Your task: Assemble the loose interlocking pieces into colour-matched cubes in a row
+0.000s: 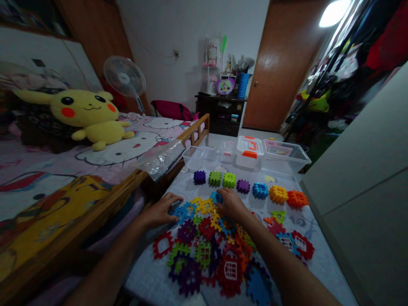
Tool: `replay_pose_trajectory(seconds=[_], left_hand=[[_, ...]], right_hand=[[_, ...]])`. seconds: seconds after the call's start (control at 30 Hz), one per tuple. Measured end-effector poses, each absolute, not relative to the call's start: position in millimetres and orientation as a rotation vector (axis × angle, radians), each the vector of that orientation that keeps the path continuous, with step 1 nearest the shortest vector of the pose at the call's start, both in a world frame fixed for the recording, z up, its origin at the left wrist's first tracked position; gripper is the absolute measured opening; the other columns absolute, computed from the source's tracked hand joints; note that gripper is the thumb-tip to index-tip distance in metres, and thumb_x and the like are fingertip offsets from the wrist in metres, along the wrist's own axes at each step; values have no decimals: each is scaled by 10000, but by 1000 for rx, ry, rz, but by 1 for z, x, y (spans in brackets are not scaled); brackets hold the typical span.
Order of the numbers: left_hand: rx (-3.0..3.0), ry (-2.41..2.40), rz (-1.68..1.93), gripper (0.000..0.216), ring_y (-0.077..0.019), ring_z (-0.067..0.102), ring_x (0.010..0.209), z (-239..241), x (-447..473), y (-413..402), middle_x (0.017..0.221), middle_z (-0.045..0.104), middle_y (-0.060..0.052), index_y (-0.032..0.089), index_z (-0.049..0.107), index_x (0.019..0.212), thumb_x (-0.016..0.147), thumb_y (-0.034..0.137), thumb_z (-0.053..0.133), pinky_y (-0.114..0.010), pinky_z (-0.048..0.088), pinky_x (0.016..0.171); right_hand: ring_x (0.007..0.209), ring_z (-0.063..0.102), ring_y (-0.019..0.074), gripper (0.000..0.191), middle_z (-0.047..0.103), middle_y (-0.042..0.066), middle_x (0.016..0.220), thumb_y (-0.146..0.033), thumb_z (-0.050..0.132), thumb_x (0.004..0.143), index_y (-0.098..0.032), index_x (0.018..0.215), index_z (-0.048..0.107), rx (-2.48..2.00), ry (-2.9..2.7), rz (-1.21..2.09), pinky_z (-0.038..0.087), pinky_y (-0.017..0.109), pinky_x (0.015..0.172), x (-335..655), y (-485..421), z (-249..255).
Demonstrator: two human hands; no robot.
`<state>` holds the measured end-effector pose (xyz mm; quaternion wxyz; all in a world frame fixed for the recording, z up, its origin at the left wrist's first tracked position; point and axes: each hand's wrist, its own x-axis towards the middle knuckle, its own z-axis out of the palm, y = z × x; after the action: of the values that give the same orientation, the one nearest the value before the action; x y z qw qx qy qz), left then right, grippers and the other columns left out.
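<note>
My right hand (232, 205) pinches a light-blue interlocking tile (215, 197) at the far edge of a loose pile. At the pile's left side, my left hand (163, 209) has thumb and fingers apart, beside several blue notched tiles (185, 212). Yellow tiles (204, 205) lie between the two hands. Nearer me are a dark purple tile (190, 276), a green tile (203, 253) and a red tile with a white window (230, 272). Beyond my hands, assembled cubes stand in a row, among them a dark purple cube (199, 177), a blue block (260, 191) and an orange block (297, 199).
Clear plastic boxes line the table's far end, including a lidded box (249, 153) with orange latches and an open bin (285, 157). A wooden bed rail (134, 180) runs along the left. A white cabinet (360, 170) borders the right side.
</note>
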<state>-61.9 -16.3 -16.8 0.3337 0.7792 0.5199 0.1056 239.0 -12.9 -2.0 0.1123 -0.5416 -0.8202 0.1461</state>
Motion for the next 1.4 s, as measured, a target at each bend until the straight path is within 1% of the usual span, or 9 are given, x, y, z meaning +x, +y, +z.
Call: replay_pose_trajectory(seconds=[0.2,0.43,0.57,0.73,0.93,1.03,1.13,1.3,1.4], left_hand=[[2085,1283,337,430,-237,576,1065,-22,-45,-12,1142,593,-70,210,615,1147,731,322,629,-360,474,950],[1990,1308,376,331,-233,621,925,-17,-24,-1,994,679,-50,170,643,982,706,351,610,-344,489,865],[1921,1268,444,265,-216,624,873,-12,-11,7,915,684,-34,169,654,918,717,324,577,-323,485,824],[1781,1210,601,297,-198,614,776,-14,8,11,841,670,-27,162,652,908,714,380,596,-305,484,725],[1837,1323,786,284,-217,616,844,-36,15,14,922,667,-62,160,673,922,757,377,594,-328,486,758],[1818,1365,879,296,-228,617,911,-43,11,14,989,664,-76,166,676,947,758,385,609,-343,485,801],[1662,1341,879,338,-223,633,875,-42,5,14,945,679,-68,160,666,949,739,423,641,-348,494,801],[1474,1263,915,369,-198,636,805,-41,-2,13,861,683,-36,161,658,934,714,457,680,-324,496,769],[1444,1258,938,378,-194,632,794,-43,-3,14,847,675,-31,158,657,940,716,462,683,-314,494,750]], right_hand=[[998,562,249,343,633,139,1098,-200,612,748,-133,1084,617,-1660,-2393,409,414,335,895,233,2,-19],[961,559,250,365,619,134,1055,-158,628,680,-129,1043,619,-1614,-2398,410,434,338,867,236,1,-23],[1059,533,252,432,586,135,1128,-119,579,715,-134,1146,584,-1600,-2332,399,430,351,927,249,-4,-13],[1208,479,242,594,514,126,1293,-80,555,711,-168,1296,495,-1418,-2287,568,387,394,1037,284,-29,16],[1111,521,211,512,579,86,1186,-76,534,734,-199,1231,553,-1268,-2455,875,415,361,988,289,-69,27],[1075,516,212,487,597,74,1132,-57,526,730,-209,1189,582,-1297,-2491,872,407,363,969,283,-74,22],[1124,485,214,543,581,74,1197,-61,531,725,-208,1247,551,-1276,-2516,847,372,366,1007,283,-74,19],[1205,421,243,664,535,81,1299,-164,648,694,-202,1336,484,-1295,-2533,851,326,377,1054,284,-74,16],[1153,439,249,602,553,88,1241,-177,645,701,-195,1290,523,-1358,-2554,829,353,376,1011,279,-74,14]])
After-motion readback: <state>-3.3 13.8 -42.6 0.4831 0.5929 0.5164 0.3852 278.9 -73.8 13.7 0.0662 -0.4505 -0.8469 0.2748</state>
